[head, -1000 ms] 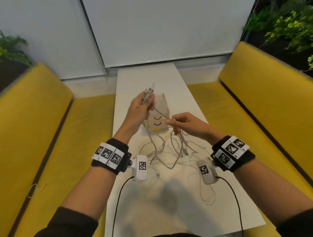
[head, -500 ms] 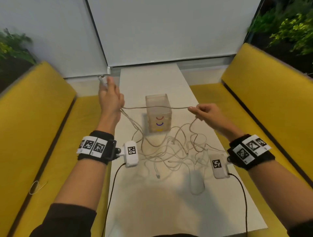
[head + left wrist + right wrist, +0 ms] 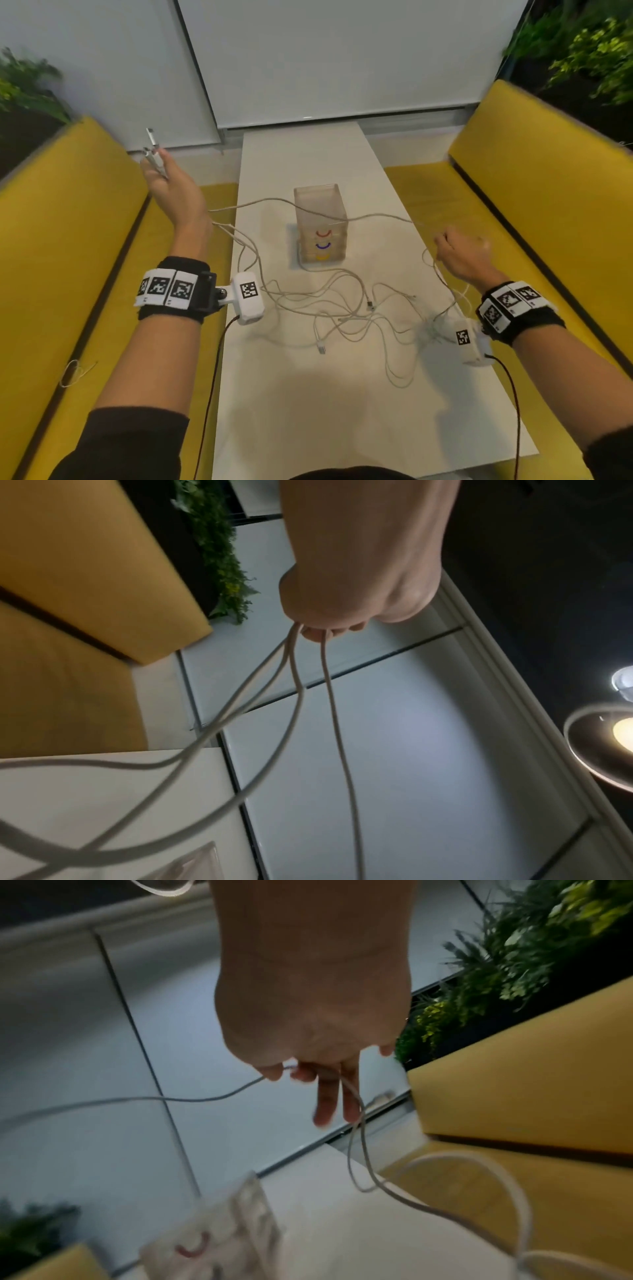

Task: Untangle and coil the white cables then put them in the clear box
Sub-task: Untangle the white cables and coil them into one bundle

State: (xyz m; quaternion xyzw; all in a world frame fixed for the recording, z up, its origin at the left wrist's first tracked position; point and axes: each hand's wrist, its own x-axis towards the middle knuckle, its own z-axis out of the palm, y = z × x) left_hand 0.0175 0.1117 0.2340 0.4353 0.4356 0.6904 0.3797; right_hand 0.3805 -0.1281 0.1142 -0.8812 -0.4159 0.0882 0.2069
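Several white cables (image 3: 329, 308) lie tangled on the white table (image 3: 308, 411) in front of the clear box (image 3: 320, 222), which stands upright with red, blue and yellow arcs on its front. My left hand (image 3: 171, 188) is raised over the left bench and grips cable ends, two plugs (image 3: 150, 144) sticking up above it; strands (image 3: 294, 669) hang from its fingers. My right hand (image 3: 459, 250) is out at the table's right edge and pinches one cable (image 3: 205, 1097) between thumb and forefinger. That strand (image 3: 376, 216) runs slack across the box between both hands.
Yellow benches (image 3: 61, 257) flank the narrow table on both sides, the right one (image 3: 548, 205) close to my right hand. Green plants (image 3: 589, 48) stand behind the backrests. A white blind covers the wall (image 3: 325, 61) at the far end. A small wire loop (image 3: 73, 371) lies on the left bench.
Both hands have moved apart, the left up and out to the left, the right out past the table's right edge. The cable between them has been drawn out of the tangle and now sags.
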